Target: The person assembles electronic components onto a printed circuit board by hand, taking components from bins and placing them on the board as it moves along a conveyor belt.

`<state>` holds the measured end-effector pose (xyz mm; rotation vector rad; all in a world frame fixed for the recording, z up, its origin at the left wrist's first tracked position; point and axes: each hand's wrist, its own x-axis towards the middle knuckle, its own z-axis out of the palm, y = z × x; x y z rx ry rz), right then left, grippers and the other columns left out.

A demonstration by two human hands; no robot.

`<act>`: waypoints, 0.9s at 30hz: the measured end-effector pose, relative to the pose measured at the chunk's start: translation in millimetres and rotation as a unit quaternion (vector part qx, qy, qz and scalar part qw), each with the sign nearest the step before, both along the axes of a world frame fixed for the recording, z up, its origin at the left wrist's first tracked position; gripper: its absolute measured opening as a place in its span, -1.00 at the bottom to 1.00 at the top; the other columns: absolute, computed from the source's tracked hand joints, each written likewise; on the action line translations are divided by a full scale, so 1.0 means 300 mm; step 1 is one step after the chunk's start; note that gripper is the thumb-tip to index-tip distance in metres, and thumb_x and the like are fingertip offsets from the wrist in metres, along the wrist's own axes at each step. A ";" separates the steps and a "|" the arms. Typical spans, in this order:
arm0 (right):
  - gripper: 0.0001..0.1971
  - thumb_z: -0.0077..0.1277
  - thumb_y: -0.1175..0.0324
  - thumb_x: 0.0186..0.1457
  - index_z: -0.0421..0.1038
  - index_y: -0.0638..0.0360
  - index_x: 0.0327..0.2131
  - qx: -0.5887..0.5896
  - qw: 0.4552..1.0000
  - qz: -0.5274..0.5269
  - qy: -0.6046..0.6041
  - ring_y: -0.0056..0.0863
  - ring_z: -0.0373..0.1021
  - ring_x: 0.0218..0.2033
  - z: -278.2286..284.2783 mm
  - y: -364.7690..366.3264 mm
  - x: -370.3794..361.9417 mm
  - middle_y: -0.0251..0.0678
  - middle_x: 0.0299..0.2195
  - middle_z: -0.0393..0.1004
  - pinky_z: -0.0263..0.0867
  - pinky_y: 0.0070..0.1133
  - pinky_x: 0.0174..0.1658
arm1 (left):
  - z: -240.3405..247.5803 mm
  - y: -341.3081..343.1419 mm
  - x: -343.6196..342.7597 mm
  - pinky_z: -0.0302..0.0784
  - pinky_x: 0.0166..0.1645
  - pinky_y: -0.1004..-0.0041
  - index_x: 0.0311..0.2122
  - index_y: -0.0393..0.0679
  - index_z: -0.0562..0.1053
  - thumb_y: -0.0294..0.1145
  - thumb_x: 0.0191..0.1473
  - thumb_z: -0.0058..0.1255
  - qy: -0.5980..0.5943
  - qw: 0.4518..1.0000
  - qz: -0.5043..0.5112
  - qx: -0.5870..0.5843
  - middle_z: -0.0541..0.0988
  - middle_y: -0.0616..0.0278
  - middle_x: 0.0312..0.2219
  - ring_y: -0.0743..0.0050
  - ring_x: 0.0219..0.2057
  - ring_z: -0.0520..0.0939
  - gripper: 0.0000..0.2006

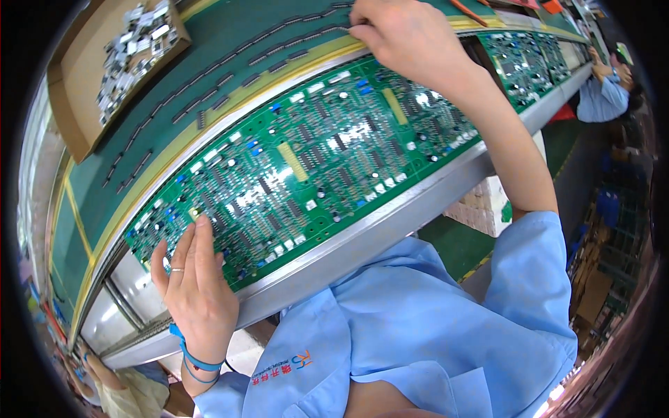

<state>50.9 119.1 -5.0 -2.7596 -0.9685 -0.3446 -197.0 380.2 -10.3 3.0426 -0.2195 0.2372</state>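
A long green circuit board point(327, 160), crowded with small parts, lies slantwise on a metal rail in front of me. My left hand point(198, 285) rests on its near left end, fingers stretched out, the fingertips beside a small pale yellow part point(194, 212). Beyond the board, my right hand point(411, 42) reaches to the green mat. Its fingers are curled together at the end of a row of black chips point(300, 38); whatever lies between the fingertips is hidden. More black chips point(185, 108) lie in broken lines on the mat.
An open cardboard box point(70, 104) of small silvery parts point(139, 52) stands at the far left. The metal rail point(362, 226) runs along the board's near side. Another populated board point(526, 63) sits farther right. Other people point(603, 94) work at both ends of the line.
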 end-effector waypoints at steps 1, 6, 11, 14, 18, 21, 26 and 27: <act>-0.86 0.03 0.35 0.09 0.43 0.22 -0.39 0.002 1.000 0.002 0.003 -0.11 0.46 -0.37 0.003 -0.004 0.000 -0.13 -0.41 0.46 0.38 -0.30 -0.29 | 0.004 0.002 0.001 0.18 0.25 0.09 0.14 -0.23 0.37 -0.71 -0.02 -0.02 0.003 1.000 0.002 0.002 0.59 0.01 -0.18 0.20 -0.06 0.58 -0.46; -0.86 0.10 0.35 0.07 0.48 0.21 -0.36 0.105 0.993 -0.043 -0.020 -0.29 0.45 -0.49 0.018 -0.116 -0.098 -0.21 -0.47 0.50 0.33 -0.43 -0.40 | 0.026 0.018 -0.007 0.18 0.24 0.10 0.10 -0.26 0.39 -0.69 -0.05 0.04 0.029 0.999 0.007 0.034 0.59 0.06 -0.17 0.23 -0.06 0.58 -0.48; -0.90 0.13 0.33 0.01 0.51 0.12 -0.40 0.117 0.966 -0.231 -0.018 -0.26 0.49 -0.46 0.011 -0.254 -0.275 -0.26 -0.48 0.54 0.37 -0.41 -0.40 | 0.023 0.057 0.013 0.15 0.24 0.09 0.07 -0.31 0.42 -0.57 0.04 0.05 0.040 0.998 -0.008 0.052 0.60 0.10 -0.17 0.24 -0.05 0.58 -0.58; -0.93 0.15 0.36 0.00 0.48 0.08 -0.43 0.120 0.956 -0.269 -0.005 -0.32 0.48 -0.50 -0.026 -0.251 -0.335 -0.36 -0.49 0.52 0.34 -0.45 -0.47 | 0.020 0.092 0.003 0.16 0.23 0.12 0.04 -0.29 0.45 -0.49 0.14 -0.01 0.042 0.997 -0.020 0.068 0.60 0.15 -0.14 0.25 -0.05 0.58 -0.66; -0.93 0.15 0.35 0.01 0.47 0.07 -0.43 0.110 0.960 -0.258 0.014 -0.30 0.46 -0.53 -0.054 -0.205 -0.372 -0.38 -0.51 0.47 0.31 -0.42 -0.51 | 0.010 0.118 -0.011 0.15 0.23 0.13 0.02 -0.24 0.48 -0.46 0.18 -0.04 0.047 0.995 -0.015 0.084 0.60 0.16 -0.12 0.27 -0.02 0.57 -0.70; -0.92 0.15 0.36 0.01 0.47 0.07 -0.43 0.100 0.965 -0.242 0.019 -0.29 0.44 -0.55 -0.073 -0.178 -0.368 -0.38 -0.53 0.44 0.30 -0.41 -0.53 | -0.001 0.124 -0.009 0.15 0.23 0.12 0.01 -0.20 0.49 -0.47 0.17 -0.04 0.052 0.995 -0.011 0.085 0.60 0.18 -0.11 0.27 -0.01 0.57 -0.71; -0.92 0.14 0.36 0.01 0.45 0.08 -0.45 0.110 0.967 -0.225 0.031 -0.28 0.43 -0.55 -0.073 -0.124 -0.358 -0.38 -0.54 0.42 0.30 -0.41 -0.54 | 0.003 0.129 -0.012 0.13 0.24 0.12 -0.01 -0.22 0.51 -0.47 0.18 -0.06 0.065 0.994 -0.006 0.082 0.59 0.16 -0.11 0.26 -0.01 0.56 -0.72; -0.91 0.14 0.35 0.01 0.45 0.08 -0.46 0.105 0.969 -0.222 0.027 -0.28 0.43 -0.55 -0.075 -0.113 -0.356 -0.37 -0.54 0.42 0.30 -0.41 -0.54 | 0.004 0.130 -0.013 0.13 0.24 0.12 -0.01 -0.22 0.51 -0.47 0.18 -0.06 0.067 0.994 -0.003 0.081 0.59 0.16 -0.11 0.26 -0.01 0.56 -0.72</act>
